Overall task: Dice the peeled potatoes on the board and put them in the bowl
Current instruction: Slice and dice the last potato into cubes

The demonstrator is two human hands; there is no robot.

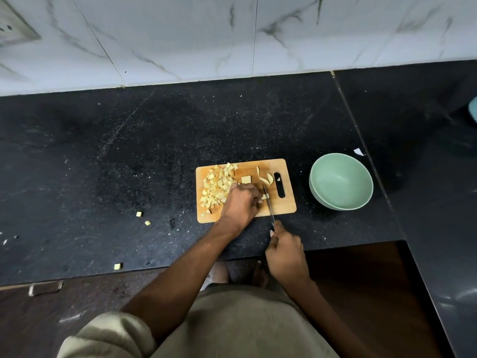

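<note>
We are working over the dark desk point(129, 156), with the wooden board point(281, 205) lying near its front edge and the green bowl point(341, 180) sitting just beside the board at three o'clock, apart from it. The bowl is holding nothing yet, so we judge the transfer is still to come, while the heap of diced potato point(218, 183) is covering the nine o'clock half of the board. Our left hand point(241, 204) is curling its grip over a potato piece near the board's middle, and our right hand point(286, 251) is clenching the handle of the knife point(268, 202), whose blade is running toward twelve o'clock beside the left fingertips. To cut well here, we are wanting knuckles tucked back from the blade and even slices. A few larger wedges point(267, 179) are waiting at the one o'clock side by the handle slot, plus a square chunk point(246, 179). Three stray cubes point(139, 214) are lying on the desk toward eight o'clock.
</note>
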